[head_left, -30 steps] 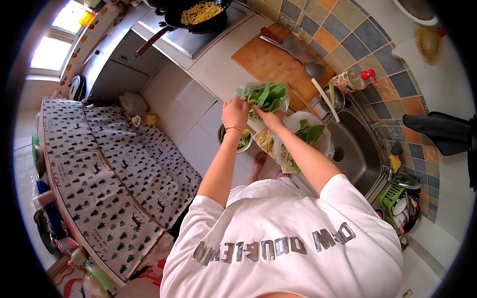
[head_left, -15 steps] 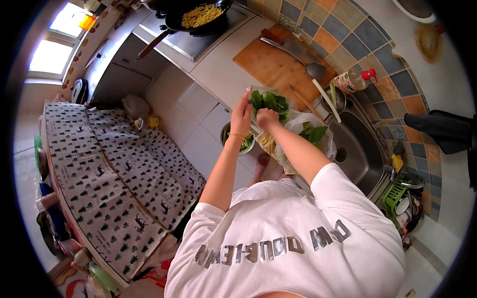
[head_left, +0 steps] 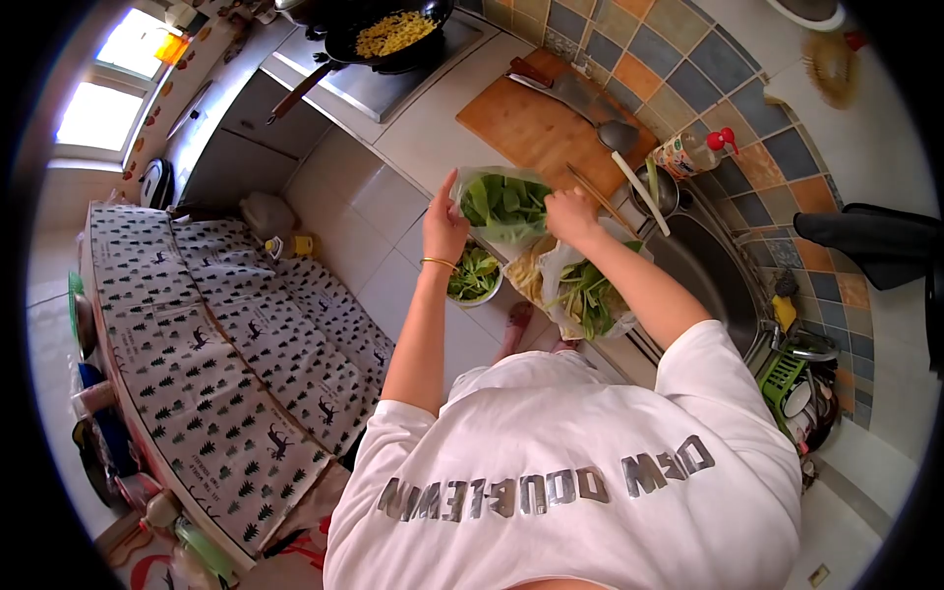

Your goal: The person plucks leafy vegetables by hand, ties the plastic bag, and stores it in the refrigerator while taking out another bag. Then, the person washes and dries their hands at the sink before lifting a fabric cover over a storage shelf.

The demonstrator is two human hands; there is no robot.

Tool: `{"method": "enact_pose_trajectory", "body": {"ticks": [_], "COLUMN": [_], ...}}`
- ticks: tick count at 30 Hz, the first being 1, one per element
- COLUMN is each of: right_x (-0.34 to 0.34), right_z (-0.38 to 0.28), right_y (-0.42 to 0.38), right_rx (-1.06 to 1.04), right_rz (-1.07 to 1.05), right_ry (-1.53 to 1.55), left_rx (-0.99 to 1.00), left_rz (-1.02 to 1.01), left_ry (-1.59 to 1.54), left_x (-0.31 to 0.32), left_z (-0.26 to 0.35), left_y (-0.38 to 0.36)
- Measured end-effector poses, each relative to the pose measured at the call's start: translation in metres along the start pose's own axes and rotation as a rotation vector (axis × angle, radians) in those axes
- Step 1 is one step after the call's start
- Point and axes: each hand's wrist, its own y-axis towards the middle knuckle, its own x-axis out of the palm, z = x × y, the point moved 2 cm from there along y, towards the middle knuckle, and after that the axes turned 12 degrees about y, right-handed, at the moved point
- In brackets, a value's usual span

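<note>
Between my hands is a clear plastic bag (head_left: 506, 234) of dark green leafy vegetables (head_left: 501, 200), at the counter's edge. My left hand (head_left: 445, 224), a yellow bangle on its wrist, is closed on the bag's left side. My right hand (head_left: 573, 216) has its fingers closed at the bag's right edge, beside the leaf stems. Below my right forearm, a second plastic bag (head_left: 562, 270) holds more leafy stems (head_left: 598, 295). Beneath my left hand, a light-rimmed bowl (head_left: 499, 287) contains cut greens (head_left: 476, 271).
Behind the bag lies a wooden cutting board (head_left: 516, 103) with a cleaver and a spatula (head_left: 617, 134). The sink (head_left: 703, 280) is at right, a metal bowl (head_left: 667, 192) near it. A wok (head_left: 344, 44) with yellow food sits on the stove.
My hands have moved apart, left hand leftward and right hand rightward. The bag of greens now spreads wider between them, and more stems show in the second bag.
</note>
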Motion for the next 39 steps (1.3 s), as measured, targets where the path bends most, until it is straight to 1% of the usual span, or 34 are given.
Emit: {"method": "enact_pose_trajectory", "body": {"ticks": [1, 2, 4, 5, 8, 10, 11, 14, 15, 17, 18, 20, 23, 25, 27, 28, 29, 32, 33, 35, 36, 38, 39], "right_x": [-0.004, -0.008, -0.046, -0.053, -0.071, -0.083, -0.085, -0.054, -0.054, -0.049, -0.052, -0.069, -0.085, -0.081, -0.075, -0.067, -0.057, -0.004, 0.019, 0.058, 0.078, 0.115, 0.134], "right_z": [0.003, 0.003, -0.011, -0.012, -0.012, -0.013, -0.013, 0.010, 0.015, 0.022, 0.023, 0.022, 0.033, 0.045, 0.055, 0.059, 0.064, 0.081, 0.085, 0.087, 0.087, 0.087, 0.088], "right_y": [0.001, 0.000, -0.008, -0.008, -0.012, -0.016, -0.017, -0.012, -0.014, -0.022, -0.029, -0.051, -0.092, -0.128, -0.170, -0.191, -0.212, -0.266, -0.279, -0.299, -0.305, -0.310, -0.308], "right_rx": [0.025, 0.001, -0.047, -0.067, -0.092, -0.115, -0.127, -0.197, -0.206, -0.221, -0.209, -0.175, -0.146, -0.042, 0.048, 0.138, 0.226, 0.462, 0.534, 0.697, 0.776, 0.856, 0.893], "right_rz": [-0.033, -0.008, 0.040, 0.044, 0.198, 0.257, 0.284, 0.304, 0.300, 0.288, 0.300, 0.330, 0.490, 0.593, 0.739, 0.768, 0.797, 0.860, 0.876, 0.816, 0.783, 0.788, 0.741], "right_ry": [-0.052, -0.069, -0.104, -0.096, -0.088, -0.019, 0.015, -0.066, -0.030, 0.049, 0.137, 0.312, 0.430, 0.440, 0.429, 0.486, 0.543, 0.646, 0.669, 0.832, 0.915, 1.022, 1.059], "left_rx": [0.001, 0.004, 0.002, -0.001, -0.003, -0.003, -0.005, -0.009, -0.005, 0.069, 0.107, 0.109, 0.134, 0.150, 0.192, 0.213, 0.323, 0.331, 0.302, 0.270, 0.258, 0.268, 0.231], "left_rz": [0.013, 0.025, 0.049, 0.061, 0.098, 0.119, 0.128, 0.130, 0.129, 0.096, 0.078, 0.015, -0.025, -0.028, 0.116, 0.189, 0.246, 0.089, -0.017, -0.197, -0.269, -0.211, -0.247], "left_ry": [0.000, 0.000, -0.027, -0.053, -0.117, -0.114, -0.092, -0.010, 0.016, 0.073, 0.102, 0.145, 0.218, 0.244, 0.242, 0.238, 0.241, 0.201, 0.176, 0.174, 0.192, 0.198, 0.226], "left_x": [-0.002, -0.004, -0.004, -0.005, -0.010, -0.012, -0.011, 0.001, 0.009, 0.020, 0.023, 0.027, 0.031, 0.026, 0.022, 0.020, 0.018, 0.033, 0.044, 0.065, 0.079, 0.111, 0.127], "left_z": [-0.001, -0.001, 0.000, 0.001, 0.011, 0.014, 0.013, 0.004, 0.001, -0.009, -0.012, -0.014, -0.008, 0.004, 0.023, 0.034, 0.046, 0.046, 0.043, 0.043, 0.032, 0.004, -0.014], "left_y": [0.002, 0.003, 0.002, 0.002, 0.000, -0.003, -0.004, -0.011, -0.010, -0.012, -0.014, -0.018, -0.026, -0.037, -0.052, -0.060, -0.068, -0.096, -0.104, -0.121, -0.127, -0.137, -0.139]}}
